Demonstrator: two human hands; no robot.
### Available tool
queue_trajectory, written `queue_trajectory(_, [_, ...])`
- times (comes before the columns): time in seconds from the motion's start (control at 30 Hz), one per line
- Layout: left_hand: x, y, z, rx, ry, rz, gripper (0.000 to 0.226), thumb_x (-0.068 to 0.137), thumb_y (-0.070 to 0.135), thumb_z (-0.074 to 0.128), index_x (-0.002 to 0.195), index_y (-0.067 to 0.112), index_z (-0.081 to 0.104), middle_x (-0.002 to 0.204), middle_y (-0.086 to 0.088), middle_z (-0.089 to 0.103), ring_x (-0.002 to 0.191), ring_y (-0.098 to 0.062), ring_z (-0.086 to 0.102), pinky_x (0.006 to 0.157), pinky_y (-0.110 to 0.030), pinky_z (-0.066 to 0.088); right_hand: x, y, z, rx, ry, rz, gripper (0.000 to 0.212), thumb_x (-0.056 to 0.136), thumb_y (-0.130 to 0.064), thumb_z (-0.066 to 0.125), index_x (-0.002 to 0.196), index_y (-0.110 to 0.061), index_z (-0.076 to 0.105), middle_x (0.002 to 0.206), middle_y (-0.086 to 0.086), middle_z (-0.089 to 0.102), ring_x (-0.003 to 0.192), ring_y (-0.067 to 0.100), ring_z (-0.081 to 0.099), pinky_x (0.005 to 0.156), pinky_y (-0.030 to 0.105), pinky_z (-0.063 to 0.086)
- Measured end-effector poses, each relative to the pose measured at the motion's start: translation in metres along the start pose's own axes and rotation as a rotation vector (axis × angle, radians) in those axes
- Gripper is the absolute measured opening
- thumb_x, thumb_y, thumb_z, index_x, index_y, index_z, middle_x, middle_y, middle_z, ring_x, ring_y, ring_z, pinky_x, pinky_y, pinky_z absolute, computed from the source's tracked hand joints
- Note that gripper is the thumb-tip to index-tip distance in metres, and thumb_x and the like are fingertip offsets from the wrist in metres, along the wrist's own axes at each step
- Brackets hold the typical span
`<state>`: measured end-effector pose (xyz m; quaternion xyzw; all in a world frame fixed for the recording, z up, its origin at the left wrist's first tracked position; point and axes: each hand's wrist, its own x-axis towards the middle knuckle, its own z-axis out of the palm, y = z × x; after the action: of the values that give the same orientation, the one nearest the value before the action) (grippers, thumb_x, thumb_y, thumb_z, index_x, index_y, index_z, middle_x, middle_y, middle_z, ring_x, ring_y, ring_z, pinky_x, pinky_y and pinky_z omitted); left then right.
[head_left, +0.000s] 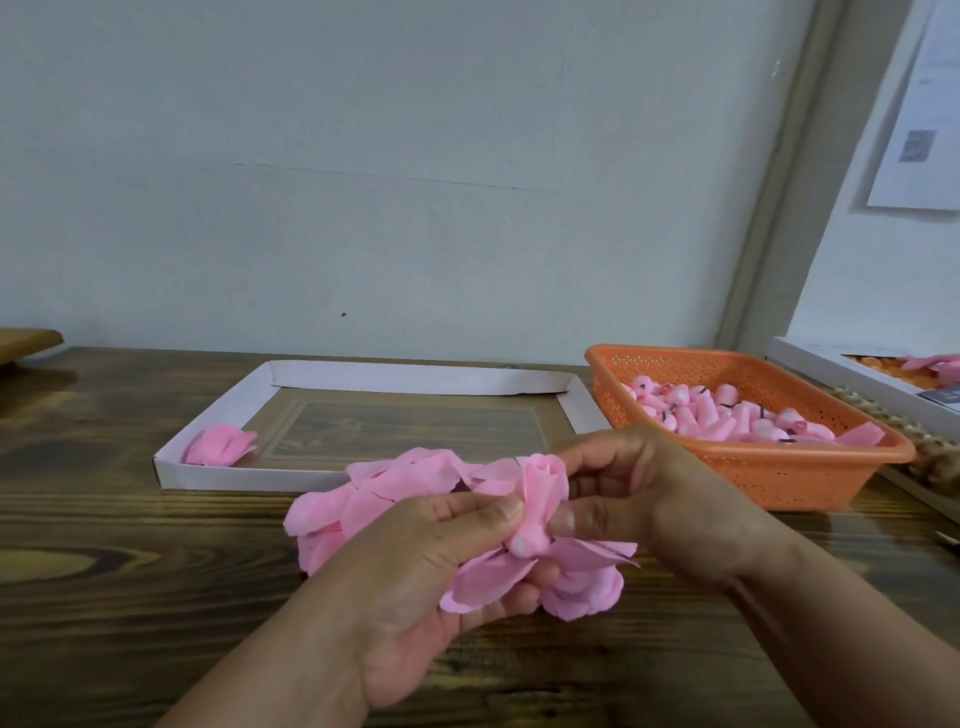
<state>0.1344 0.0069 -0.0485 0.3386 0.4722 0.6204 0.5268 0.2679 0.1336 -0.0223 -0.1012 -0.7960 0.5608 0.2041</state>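
A pink paper flower bud (540, 499) stands between both hands over the wooden table (130, 597). My left hand (431, 587) holds its base and a bunch of loose pink petals (374, 493), thumb pressed against the bud. My right hand (639, 499) pinches the bud's right side with curled fingers. More pink petals (582, 587) hang below the hands. A finished pink flower (221, 444) lies in the left corner of a shallow white cardboard tray (415, 376).
An orange perforated plastic basket (779, 478) at the right holds several pink buds (727, 410). Another white box (852, 379) with pink pieces sits at the far right edge. A wooden board (26, 340) is at far left. The wall is close behind.
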Motion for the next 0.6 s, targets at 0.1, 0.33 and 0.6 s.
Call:
queue_trajectory(0.1, [0.000,-0.002,0.001,-0.017,0.018,-0.031,0.018,0.064,0.023,0.069,0.066,0.006,0.076,0.072,-0.014,0.071,0.064,-0.020,0.069,0.053,-0.023,0.054,0.000,-0.001,0.003,-0.007,0.046,-0.014,0.016,0.067,-0.006,0.075,0.083,-0.006,0.072,0.084,0.021,0.068,0.078,0.032,0.060,0.073,0.055,0.049])
queue_trajectory(0.33, [0.002,-0.006,-0.002,-0.019,0.065,-0.068,0.019,0.063,0.020,0.067,0.066,0.003,0.076,0.072,-0.019,0.071,0.062,-0.022,0.070,0.049,-0.023,0.052,0.000,0.002,0.010,-0.010,0.063,0.007,0.027,0.075,0.012,0.067,0.090,-0.009,0.072,0.085,0.015,0.072,0.076,0.024,0.068,0.074,0.036,0.056])
queue_trajectory(0.6, [0.001,-0.004,-0.003,-0.018,0.063,-0.080,0.017,0.063,0.018,0.069,0.066,0.003,0.076,0.069,-0.016,0.071,0.059,-0.019,0.069,0.048,-0.023,0.052,0.001,0.004,0.012,0.101,0.062,0.005,0.028,0.074,0.017,0.063,0.092,-0.002,0.070,0.088,0.020,0.071,0.076,0.024,0.068,0.072,0.031,0.057])
